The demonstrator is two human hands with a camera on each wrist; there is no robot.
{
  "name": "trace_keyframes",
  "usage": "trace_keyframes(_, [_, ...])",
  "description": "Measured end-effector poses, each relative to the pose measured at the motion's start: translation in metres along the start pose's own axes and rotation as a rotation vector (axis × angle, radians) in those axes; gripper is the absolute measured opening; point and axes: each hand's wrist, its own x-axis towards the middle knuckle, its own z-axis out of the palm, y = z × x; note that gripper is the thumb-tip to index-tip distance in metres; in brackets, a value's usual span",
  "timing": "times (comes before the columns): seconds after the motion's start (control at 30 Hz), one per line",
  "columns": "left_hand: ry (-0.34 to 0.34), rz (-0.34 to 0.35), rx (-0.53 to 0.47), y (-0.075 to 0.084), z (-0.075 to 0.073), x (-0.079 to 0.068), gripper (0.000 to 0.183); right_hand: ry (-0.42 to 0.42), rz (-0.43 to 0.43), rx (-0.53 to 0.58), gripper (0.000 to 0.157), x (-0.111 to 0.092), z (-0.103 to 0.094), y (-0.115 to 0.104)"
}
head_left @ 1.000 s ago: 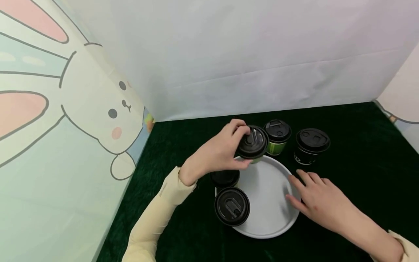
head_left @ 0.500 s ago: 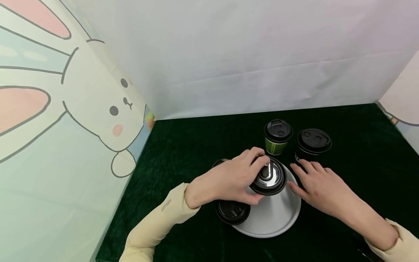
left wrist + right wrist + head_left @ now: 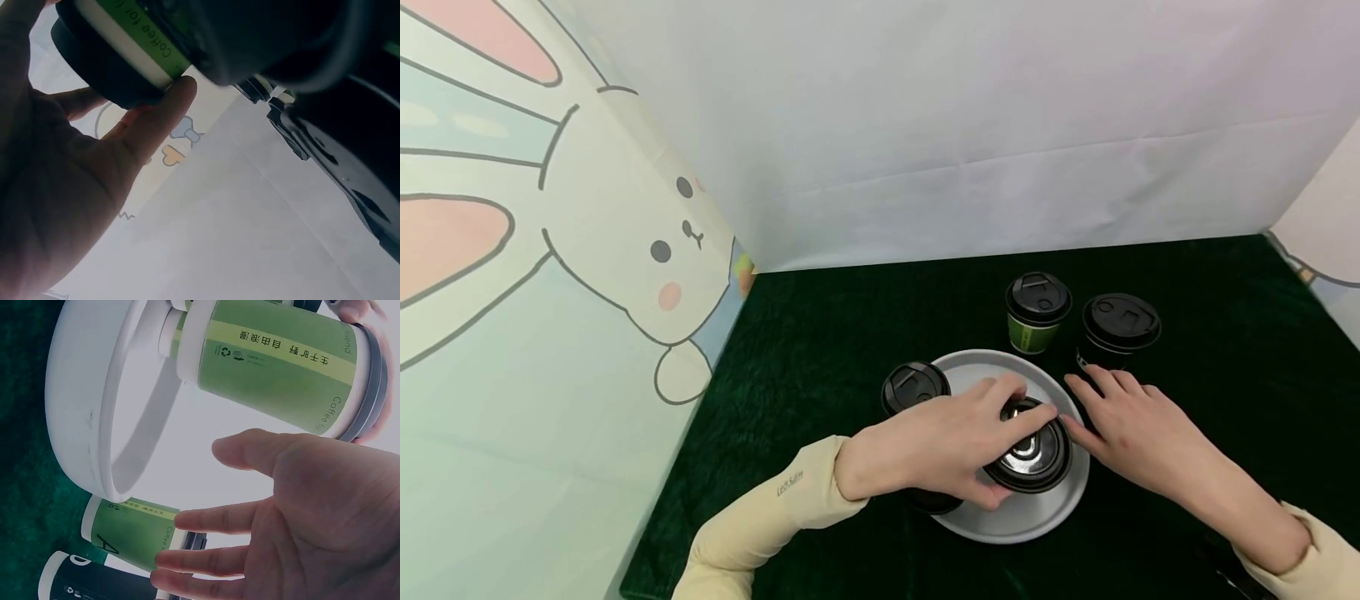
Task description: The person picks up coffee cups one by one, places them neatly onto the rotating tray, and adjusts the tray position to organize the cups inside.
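My left hand [image 3: 955, 442] grips a green paper coffee cup [image 3: 275, 369] by its black lid [image 3: 1037, 462], over the right part of the round white tray [image 3: 973, 362]. Its green "Coffee for" band [image 3: 153, 37] shows in the left wrist view. My right hand [image 3: 1138, 433] is beside the tray's right rim, fingers spread and straight, holding nothing; its thumb is close to the held cup. One lidded cup [image 3: 913, 385] stands at the tray's left side. Another black-lidded cup [image 3: 936, 502] is mostly hidden under my left wrist.
Behind the tray stands a green lidded cup [image 3: 1036, 317], and to its right a black lidded cup [image 3: 1120, 323], partly covered by my right fingers. Dark green cloth [image 3: 820, 333] covers the table. A pale curtain [image 3: 1000, 125] hangs at the back, a rabbit-print panel [image 3: 610, 225] at the left.
My left hand has carried the cup from the tray's back edge toward me and right, over the tray. My right hand has shifted slightly, staying by the rim.
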Motion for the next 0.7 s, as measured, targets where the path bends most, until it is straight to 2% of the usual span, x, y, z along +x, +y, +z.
trace_keyframes(0.13, [-0.004,0.013,-0.003,0.001,0.003,0.0,0.086,0.015,0.0,0.01,0.058,0.0,0.001,0.0])
trace_keyframes(0.4, [-0.107,0.045,0.052,0.005,0.006,-0.001,0.086,0.009,0.013,0.02,0.058,0.001,0.004,0.0])
trace_keyframes(0.53, [-0.1,0.084,0.096,0.008,0.008,-0.001,0.087,0.002,0.007,0.021,0.058,0.001,0.005,-0.001])
trace_keyframes(0.7, [-0.083,0.109,0.131,0.011,0.009,-0.001,0.088,0.036,-0.013,0.017,0.057,0.001,0.008,0.0])
